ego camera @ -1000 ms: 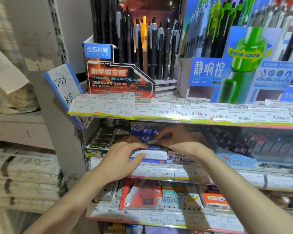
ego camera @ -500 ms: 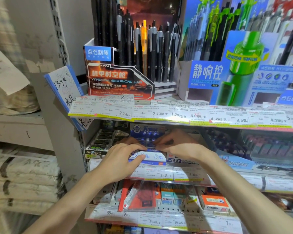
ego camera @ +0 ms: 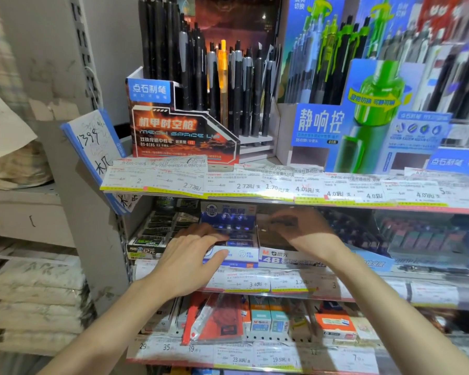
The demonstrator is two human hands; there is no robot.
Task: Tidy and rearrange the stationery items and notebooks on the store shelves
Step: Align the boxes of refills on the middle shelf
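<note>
On the middle shelf stands a blue and white display box (ego camera: 241,254) of small items. My left hand (ego camera: 190,258) lies over its front rim, fingers on the contents and thumb on the front face. To its right is a white box marked 4B (ego camera: 282,259). My right hand (ego camera: 306,234) hovers over that box in shadow, fingers curled downward; whether it holds anything is hidden.
Above, a red pen display (ego camera: 184,136) and a blue-green pen display (ego camera: 371,117) stand behind a strip of price tags (ego camera: 255,185). Small dark boxes (ego camera: 157,234) sit left of my left hand. A red packet (ego camera: 217,318) lies on the lower shelf. Stacked sacks (ego camera: 30,293) fill the far left.
My right hand has left the blue and white box and moved right over the 4B box. My left hand has stayed on the box's front.
</note>
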